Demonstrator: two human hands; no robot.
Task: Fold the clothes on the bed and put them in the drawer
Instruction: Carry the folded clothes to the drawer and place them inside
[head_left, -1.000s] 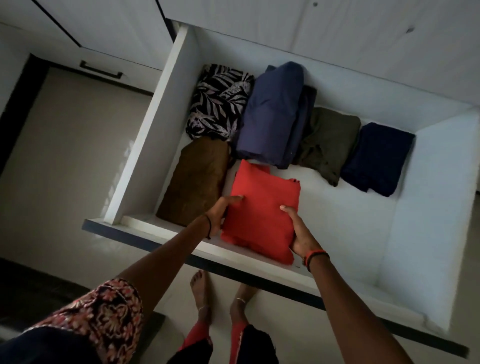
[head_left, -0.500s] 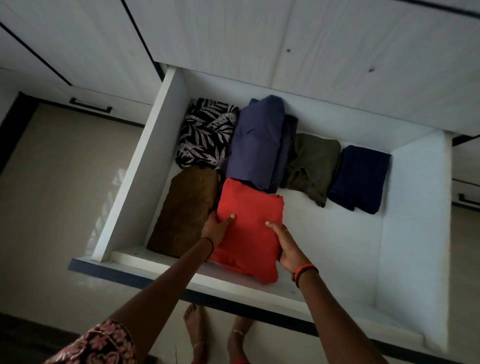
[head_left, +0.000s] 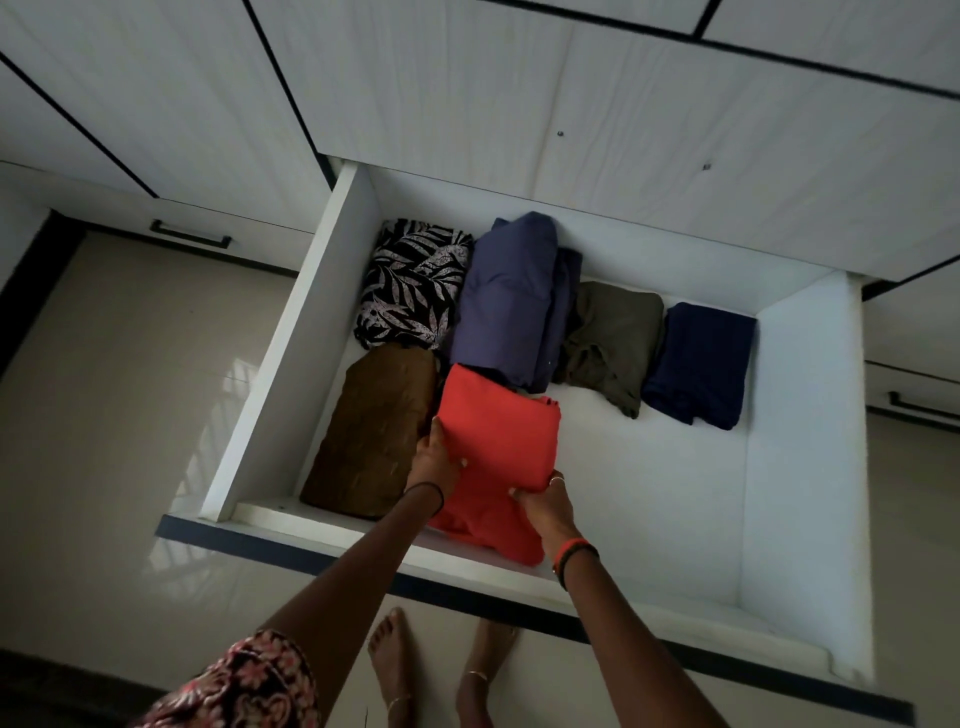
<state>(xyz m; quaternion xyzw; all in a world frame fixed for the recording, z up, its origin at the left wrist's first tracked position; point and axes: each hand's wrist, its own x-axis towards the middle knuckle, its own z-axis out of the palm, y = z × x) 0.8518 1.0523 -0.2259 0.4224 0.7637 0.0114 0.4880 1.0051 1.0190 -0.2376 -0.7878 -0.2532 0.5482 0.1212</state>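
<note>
Stowing was under way — left hand (head_left: 435, 460) and right hand (head_left: 545, 506) clasped the red garment (head_left: 498, 441) inside the drawer (head_left: 800, 467); release seemed next.

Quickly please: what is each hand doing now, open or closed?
Left hand: closed, gripping the left edge of the red folded garment.
Right hand: closed, gripping the same garment's right edge.

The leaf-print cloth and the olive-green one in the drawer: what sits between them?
A folded greyish-blue cloth lies between the leaf-print cloth and the olive-green cloth, close against both. The head view shows it.
</note>
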